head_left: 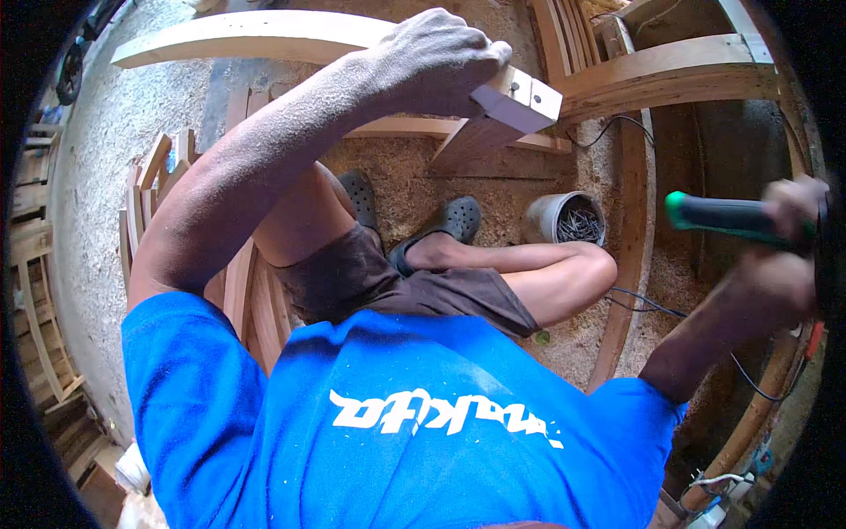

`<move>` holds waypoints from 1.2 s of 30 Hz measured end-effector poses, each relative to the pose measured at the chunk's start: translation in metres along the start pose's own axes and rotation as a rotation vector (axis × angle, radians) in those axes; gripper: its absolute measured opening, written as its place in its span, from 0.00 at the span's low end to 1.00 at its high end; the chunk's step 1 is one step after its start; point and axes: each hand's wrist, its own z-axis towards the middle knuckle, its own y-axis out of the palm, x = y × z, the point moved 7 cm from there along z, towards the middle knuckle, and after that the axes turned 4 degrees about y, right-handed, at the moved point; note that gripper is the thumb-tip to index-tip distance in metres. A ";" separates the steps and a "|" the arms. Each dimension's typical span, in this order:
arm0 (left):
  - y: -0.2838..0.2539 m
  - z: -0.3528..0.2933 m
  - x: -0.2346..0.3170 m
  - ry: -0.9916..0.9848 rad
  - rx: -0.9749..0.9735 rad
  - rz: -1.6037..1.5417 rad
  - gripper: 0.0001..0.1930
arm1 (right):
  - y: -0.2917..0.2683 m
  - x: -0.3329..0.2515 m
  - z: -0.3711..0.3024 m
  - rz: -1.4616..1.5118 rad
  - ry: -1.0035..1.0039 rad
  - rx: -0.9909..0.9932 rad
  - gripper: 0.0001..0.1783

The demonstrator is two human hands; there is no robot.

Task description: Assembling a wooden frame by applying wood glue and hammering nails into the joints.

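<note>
My left hand [441, 66] is wrapped round a corner where a long pale wooden plank [256, 37] meets a shorter wooden piece [480, 137] slanting below it. Two nail heads [536, 99] show on the end of the joint, just past my fingers. Out at the far right, my right hand [793, 216] grips a hammer by its black and green handle [727, 217]. That hand is smeared by motion, and the hammer's head cannot be made out at the rim.
A pale bucket of nails [577, 220] stands by my bent knee. Wooden frame beams [670, 84] and a dark cord [661, 307] lie to the right. Stacked wood pieces [145, 198] sit at the left, and sawdust covers the floor [97, 264].
</note>
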 end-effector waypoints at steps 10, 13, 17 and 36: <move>0.000 0.012 0.008 0.043 -0.046 -0.044 0.25 | -0.049 0.083 -0.054 0.046 0.557 0.049 0.21; -0.002 0.011 0.010 0.084 0.010 -0.005 0.26 | -0.031 0.040 -0.008 0.198 0.246 0.036 0.19; -0.004 0.009 0.010 0.074 0.010 -0.023 0.25 | 0.035 0.061 -0.056 -0.153 0.374 -0.325 0.17; -0.116 -0.028 -0.081 -0.240 0.182 -0.220 0.28 | 0.245 0.286 -0.434 0.451 1.611 -0.061 0.11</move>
